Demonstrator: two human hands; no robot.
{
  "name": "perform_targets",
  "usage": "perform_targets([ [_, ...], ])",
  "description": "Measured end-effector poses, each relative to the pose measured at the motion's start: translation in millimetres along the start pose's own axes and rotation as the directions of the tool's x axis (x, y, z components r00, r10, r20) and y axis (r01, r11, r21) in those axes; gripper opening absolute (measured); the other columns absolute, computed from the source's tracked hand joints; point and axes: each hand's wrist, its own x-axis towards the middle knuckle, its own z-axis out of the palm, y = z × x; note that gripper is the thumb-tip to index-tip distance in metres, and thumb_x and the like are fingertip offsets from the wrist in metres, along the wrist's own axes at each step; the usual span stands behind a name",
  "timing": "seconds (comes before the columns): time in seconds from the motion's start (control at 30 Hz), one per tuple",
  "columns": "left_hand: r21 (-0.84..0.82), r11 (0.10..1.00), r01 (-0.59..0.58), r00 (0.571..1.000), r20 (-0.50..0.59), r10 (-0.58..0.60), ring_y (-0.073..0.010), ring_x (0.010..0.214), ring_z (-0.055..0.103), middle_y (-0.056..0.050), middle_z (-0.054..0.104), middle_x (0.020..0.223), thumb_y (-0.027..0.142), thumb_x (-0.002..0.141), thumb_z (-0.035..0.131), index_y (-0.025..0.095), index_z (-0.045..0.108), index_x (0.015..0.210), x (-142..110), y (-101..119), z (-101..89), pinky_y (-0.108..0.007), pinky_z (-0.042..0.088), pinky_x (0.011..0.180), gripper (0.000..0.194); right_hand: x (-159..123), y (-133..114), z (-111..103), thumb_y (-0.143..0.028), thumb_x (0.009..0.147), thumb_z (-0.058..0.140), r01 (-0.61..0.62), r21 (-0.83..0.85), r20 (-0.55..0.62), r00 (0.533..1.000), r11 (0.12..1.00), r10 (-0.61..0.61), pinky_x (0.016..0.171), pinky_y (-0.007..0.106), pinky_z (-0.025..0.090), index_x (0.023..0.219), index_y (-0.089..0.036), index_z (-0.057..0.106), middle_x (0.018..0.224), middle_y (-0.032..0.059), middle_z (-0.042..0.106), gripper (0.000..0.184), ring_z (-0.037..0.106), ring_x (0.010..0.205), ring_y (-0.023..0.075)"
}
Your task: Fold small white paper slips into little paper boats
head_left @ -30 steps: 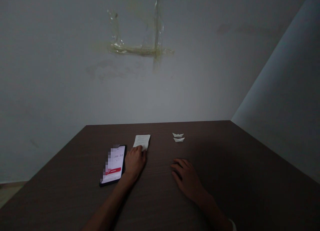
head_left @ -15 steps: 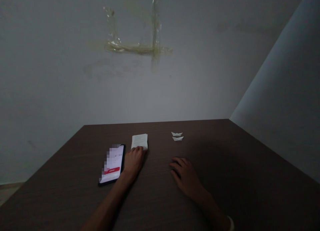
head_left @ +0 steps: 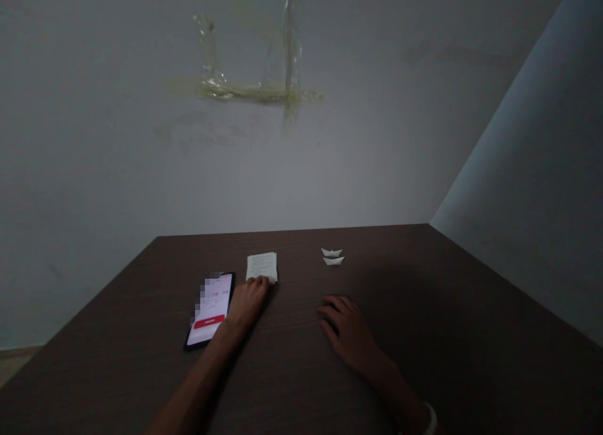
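Note:
On the dark table, a small stack of white paper sheets (head_left: 262, 266) with faint printed lines lies left of the middle. My left hand (head_left: 250, 295) is at its near edge, fingers curled down onto it; the fingertips are partly hidden. My right hand (head_left: 346, 327) rests palm down on the bare tabletop, fingers apart and slightly bent, with nothing in it. Beyond it sit two small folded paper boats, the far boat (head_left: 331, 253) close behind the near boat (head_left: 333, 261).
A phone (head_left: 208, 319) with a lit screen lies left of my left hand, close to the forearm. The brown table (head_left: 292, 372) meets a grey wall (head_left: 377, 159) at its back edge. Old clear tape (head_left: 249, 95) clings to the wall.
The paper stack has turned slightly and lies straighter, with my left hand at its near edge. My right hand stays in place. The view has shifted a little.

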Motion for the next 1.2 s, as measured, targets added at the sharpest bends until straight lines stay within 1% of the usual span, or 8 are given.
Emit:
perform_targets([
  [0.13, 0.069, 0.996, -0.053, 0.998, 0.028, 0.051, -0.0288, 0.099, 0.064, -0.017, 0.067, 0.101, 0.009, 0.092, 0.041, 0.012, 0.06, 0.111, 0.1, -1.4, 0.1, -0.035, 0.05, 0.076, 0.027, 0.7, -0.4, -1.2, -0.023, 0.091, 0.053, -0.005, -0.003, -0.005, 1.0, 1.0, 0.005, 0.095, 0.04, 0.041, 0.111, -0.025, 0.065, 0.122, 0.0069, 0.059, 0.024, 0.051, 0.112, 0.0244],
  [0.37, 0.129, 0.989, -0.069, 0.995, 0.076, 0.06, -0.0269, 0.099, 0.064, -0.017, 0.067, 0.106, 0.01, 0.094, 0.04, 0.012, 0.057, 0.116, 0.9, 0.8, -3.4, -0.034, 0.05, 0.076, 0.028, 0.7, -1.2, -2.1, -0.024, 0.091, 0.053, -0.005, -0.016, 0.004, 1.0, 1.0, 0.005, 0.096, 0.04, 0.041, 0.112, -0.024, 0.065, 0.123, 0.0068, 0.059, 0.024, 0.051, 0.112, 0.0242],
  [0.57, 0.156, 0.985, -0.078, 0.995, 0.076, 0.067, -0.0272, 0.099, 0.064, -0.018, 0.066, 0.105, 0.009, 0.095, 0.037, 0.011, 0.055, 0.115, 2.3, 0.1, -1.1, -0.034, 0.05, 0.075, 0.027, 0.2, -0.7, -2.5, -0.024, 0.091, 0.053, 0.0, -0.023, 0.01, 1.0, 1.0, 0.0, 0.097, 0.039, 0.041, 0.113, -0.025, 0.064, 0.123, 0.0057, 0.059, 0.024, 0.051, 0.113, 0.0227],
  [0.7, 0.167, 0.981, -0.095, 0.994, 0.072, 0.084, -0.0282, 0.099, 0.063, -0.019, 0.066, 0.103, 0.008, 0.094, 0.037, 0.008, 0.053, 0.115, 2.6, -1.3, 2.7, -0.035, 0.05, 0.074, 0.027, 0.5, 1.5, -0.2, -0.024, 0.091, 0.054, 0.005, -0.019, -0.003, 1.0, 1.0, -0.005, 0.096, 0.039, 0.041, 0.112, -0.026, 0.064, 0.123, 0.0051, 0.059, 0.023, 0.051, 0.112, 0.0228],
  [0.8, 0.169, 0.98, -0.102, 0.993, 0.068, 0.091, -0.0281, 0.098, 0.063, -0.018, 0.066, 0.103, 0.007, 0.094, 0.037, 0.009, 0.052, 0.116, 2.3, -1.9, 4.0, -0.035, 0.05, 0.074, 0.027, 0.4, 2.2, 1.0, -0.024, 0.091, 0.054, 0.015, -0.013, -0.013, 1.0, 1.0, -0.015, 0.097, 0.039, 0.04, 0.112, -0.025, 0.064, 0.122, 0.0056, 0.059, 0.023, 0.051, 0.112, 0.0232],
  [1.0, 0.164, 0.984, -0.073, 0.996, 0.06, 0.064, -0.0282, 0.096, 0.064, -0.019, 0.066, 0.099, 0.008, 0.092, 0.037, 0.008, 0.053, 0.112, 0.6, -1.4, 0.9, -0.035, 0.05, 0.074, 0.025, 0.2, 0.8, -0.6, -0.024, 0.091, 0.054, 0.019, -0.009, -0.009, 1.0, 1.0, -0.019, 0.096, 0.039, 0.041, 0.111, -0.025, 0.064, 0.121, 0.0054, 0.059, 0.023, 0.051, 0.111, 0.0227],
  [1.2, 0.154, 0.987, -0.04, 0.999, 0.038, 0.035, -0.029, 0.096, 0.064, -0.019, 0.067, 0.1, 0.011, 0.092, 0.037, 0.009, 0.055, 0.11, 0.6, -1.6, 1.5, -0.036, 0.05, 0.074, 0.026, 0.0, 2.5, 1.7, -0.024, 0.092, 0.053, 0.016, -0.003, -0.01, 1.0, 1.0, -0.016, 0.096, 0.039, 0.041, 0.111, -0.025, 0.064, 0.122, 0.0056, 0.059, 0.022, 0.051, 0.111, 0.0233],
])
